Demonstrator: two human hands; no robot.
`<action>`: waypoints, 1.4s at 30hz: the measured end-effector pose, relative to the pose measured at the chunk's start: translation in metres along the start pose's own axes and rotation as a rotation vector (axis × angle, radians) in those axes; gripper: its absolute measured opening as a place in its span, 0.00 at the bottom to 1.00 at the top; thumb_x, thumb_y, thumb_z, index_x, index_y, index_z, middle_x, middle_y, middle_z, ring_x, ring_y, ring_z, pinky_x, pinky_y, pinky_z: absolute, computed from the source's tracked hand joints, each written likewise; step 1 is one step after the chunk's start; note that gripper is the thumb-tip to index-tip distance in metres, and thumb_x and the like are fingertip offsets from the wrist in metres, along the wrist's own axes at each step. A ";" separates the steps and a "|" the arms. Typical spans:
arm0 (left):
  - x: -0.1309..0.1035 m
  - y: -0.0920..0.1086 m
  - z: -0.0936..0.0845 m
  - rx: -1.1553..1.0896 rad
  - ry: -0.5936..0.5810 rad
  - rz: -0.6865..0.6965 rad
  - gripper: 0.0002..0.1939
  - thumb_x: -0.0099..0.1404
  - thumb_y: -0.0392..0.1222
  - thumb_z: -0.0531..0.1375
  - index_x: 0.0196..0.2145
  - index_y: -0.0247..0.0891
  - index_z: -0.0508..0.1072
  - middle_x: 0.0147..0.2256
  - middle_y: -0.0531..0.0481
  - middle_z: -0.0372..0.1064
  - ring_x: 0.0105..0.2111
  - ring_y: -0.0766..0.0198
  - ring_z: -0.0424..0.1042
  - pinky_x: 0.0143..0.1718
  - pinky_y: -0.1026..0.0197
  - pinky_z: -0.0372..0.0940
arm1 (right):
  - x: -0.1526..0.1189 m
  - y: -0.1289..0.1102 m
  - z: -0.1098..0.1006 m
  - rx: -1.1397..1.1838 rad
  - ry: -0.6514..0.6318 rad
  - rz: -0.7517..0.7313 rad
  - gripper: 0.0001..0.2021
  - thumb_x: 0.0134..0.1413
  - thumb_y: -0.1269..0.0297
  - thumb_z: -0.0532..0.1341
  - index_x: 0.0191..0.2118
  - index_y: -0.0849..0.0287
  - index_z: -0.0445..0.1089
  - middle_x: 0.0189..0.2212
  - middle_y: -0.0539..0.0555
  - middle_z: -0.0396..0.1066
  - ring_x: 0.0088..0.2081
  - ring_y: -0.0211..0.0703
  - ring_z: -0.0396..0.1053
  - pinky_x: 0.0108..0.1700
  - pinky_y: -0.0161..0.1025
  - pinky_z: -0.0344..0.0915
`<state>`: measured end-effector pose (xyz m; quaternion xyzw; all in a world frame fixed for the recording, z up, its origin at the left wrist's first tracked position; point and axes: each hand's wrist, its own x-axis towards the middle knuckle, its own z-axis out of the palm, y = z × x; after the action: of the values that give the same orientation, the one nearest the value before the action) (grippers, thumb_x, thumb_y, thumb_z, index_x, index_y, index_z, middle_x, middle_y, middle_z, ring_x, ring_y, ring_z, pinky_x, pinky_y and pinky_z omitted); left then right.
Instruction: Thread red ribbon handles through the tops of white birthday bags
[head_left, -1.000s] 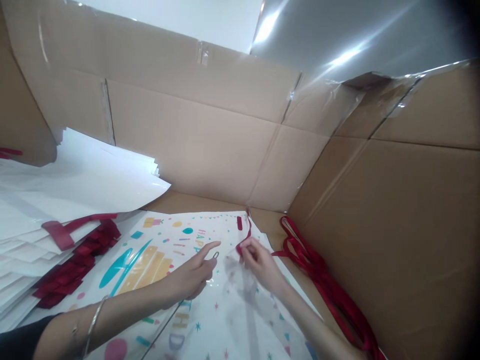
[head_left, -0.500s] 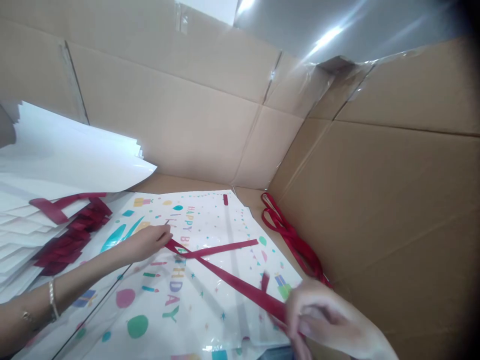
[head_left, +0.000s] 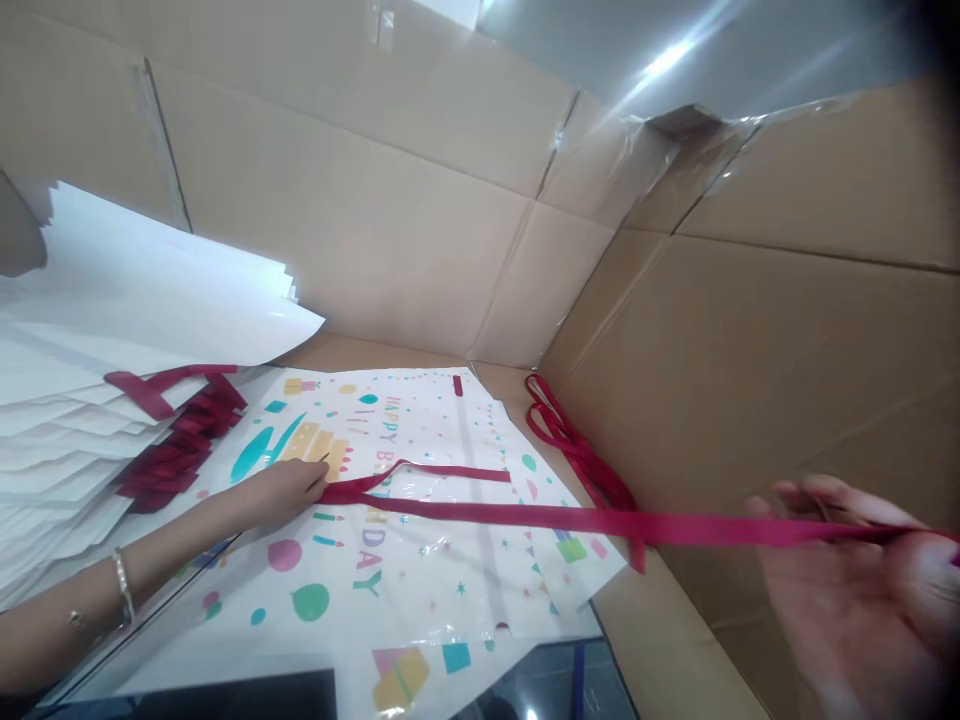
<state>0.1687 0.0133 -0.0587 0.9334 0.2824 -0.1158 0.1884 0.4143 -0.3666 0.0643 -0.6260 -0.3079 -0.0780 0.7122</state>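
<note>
A long dark red ribbon is stretched nearly level above a white sheet printed with balloons, a cake and "HAPPY BIRTHDAY". My left hand pinches the ribbon's left part over the sheet, and a shorter strand runs right from there. At the right edge my right hand is raised close to the camera, palm up, with the ribbon running across it and its fingers curled around it. Part of that hand is blurred and cut off by the frame.
Behind and to the right stand cardboard walls. More red ribbon lies in loops by the right wall. At the left are stacked white sheets and folded dark red strips. A dark surface shows at the bottom.
My right hand has moved right and up towards the camera, drawing the ribbon out longer and straighter. My left hand keeps its pinch, and the view has shifted slightly.
</note>
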 end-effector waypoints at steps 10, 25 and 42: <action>-0.067 0.074 -0.001 -0.808 0.163 0.269 0.19 0.69 0.57 0.41 0.42 0.39 0.57 0.33 0.51 0.59 0.28 0.67 0.59 0.31 0.65 0.58 | -0.061 0.027 0.112 -0.116 -0.613 0.395 0.17 0.59 0.49 0.54 0.28 0.58 0.62 0.16 0.45 0.51 0.18 0.33 0.47 0.19 0.31 0.46; -0.068 0.113 0.029 -1.550 0.093 0.462 0.20 0.58 0.53 0.63 0.33 0.39 0.56 0.26 0.60 0.54 0.13 0.81 0.49 0.13 0.75 0.45 | -0.085 0.008 0.159 -0.029 -0.866 0.299 0.16 0.60 0.53 0.53 0.33 0.60 0.69 0.21 0.49 0.62 0.22 0.34 0.57 0.23 0.31 0.56; -0.065 0.114 0.035 -1.592 -0.013 0.545 0.20 0.60 0.53 0.61 0.32 0.37 0.56 0.25 0.60 0.52 0.14 0.83 0.50 0.14 0.75 0.43 | -0.085 0.015 0.164 -0.006 -0.950 0.220 0.14 0.62 0.59 0.53 0.30 0.61 0.67 0.22 0.49 0.63 0.24 0.34 0.59 0.27 0.32 0.57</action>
<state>0.1767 -0.1207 -0.0364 0.5566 0.0435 0.1621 0.8136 0.2980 -0.2331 0.0106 -0.6235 -0.5305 0.2911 0.4951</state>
